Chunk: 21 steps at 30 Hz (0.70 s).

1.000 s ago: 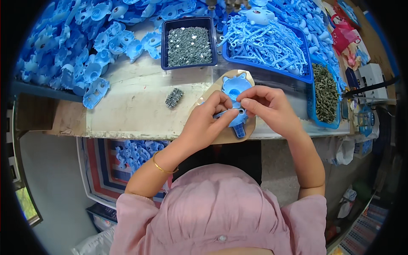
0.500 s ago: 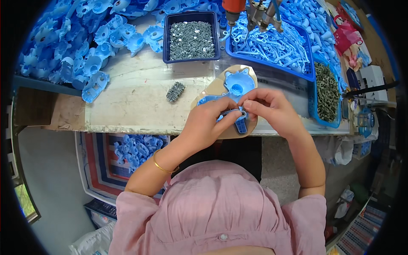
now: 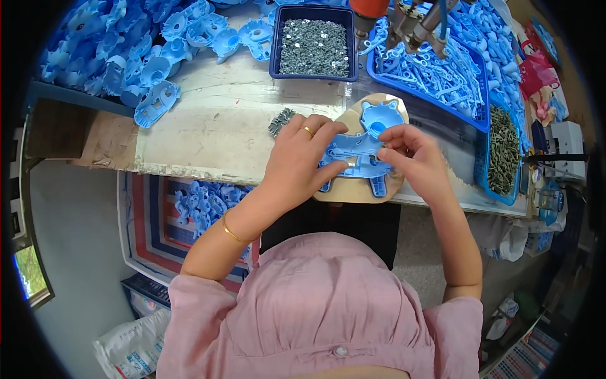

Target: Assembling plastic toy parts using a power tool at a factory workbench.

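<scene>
Where two hands met over the work half a second ago, a gap now stands between them.

Shell [image 3: 366, 169]: blue, animal-shaped, hollow side up; on the tan board [image 3: 344, 193] at the table's [image 3: 208, 120] near edge. Previously half covered by fingers — now its body and legs show more fully.

Strip [image 3: 356, 151]: thin, blue, lying lengthwise across the shell's body. Bearing on the work: its lie is now in plain view, and it appears to be in or near its place; whether seated, cannot be told.

Left hand [image 3: 301, 155]: ringed, drawn leftward from the other hand; fingers spread at the shell's left side, thumb and forefinger tips apart, no clear grip showing.

Right hand [image 3: 420, 161]: fingers curled, thumb and forefinger near together by the strip's right end — anything pinched there is hidden.

Clump [image 3: 281, 121]: grey metal pieces, just beyond the left knuckles.

Surroundings: dark tray [image 3: 276, 47] of small metal parts; blue basket [image 3: 483, 120] of strips; red-bodied tool [image 3: 369, 7] overhead.
</scene>
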Tool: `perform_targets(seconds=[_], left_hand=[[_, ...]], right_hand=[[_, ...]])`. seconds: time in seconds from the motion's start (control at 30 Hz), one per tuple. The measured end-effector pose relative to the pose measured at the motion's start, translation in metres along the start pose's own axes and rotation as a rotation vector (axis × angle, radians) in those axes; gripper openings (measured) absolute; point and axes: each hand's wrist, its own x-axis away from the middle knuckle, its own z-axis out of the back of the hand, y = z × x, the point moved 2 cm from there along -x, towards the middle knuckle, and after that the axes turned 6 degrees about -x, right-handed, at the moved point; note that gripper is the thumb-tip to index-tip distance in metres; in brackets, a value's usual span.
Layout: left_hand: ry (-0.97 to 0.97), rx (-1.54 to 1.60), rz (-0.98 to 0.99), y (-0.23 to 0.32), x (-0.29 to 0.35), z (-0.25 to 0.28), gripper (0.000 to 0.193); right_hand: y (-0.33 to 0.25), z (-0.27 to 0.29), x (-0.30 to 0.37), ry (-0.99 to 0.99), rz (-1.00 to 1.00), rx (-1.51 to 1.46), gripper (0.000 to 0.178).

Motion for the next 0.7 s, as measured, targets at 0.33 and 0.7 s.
perform_targets(seconds=[0.33, 0.7], left_hand=[[0.026, -0.049, 0.017, 0.001, -0.002, -0.009, 0.028], [0.019, -0.185, -0.021, 0.006, -0.002, -0.011, 0.013]], right_hand=[[0.000, -0.001, -0.003, 0.004, -0.010, 0.136, 0.020], [-0.028, -0.006, -0.013, -0.197, 0.121, 0.691, 0.015]])
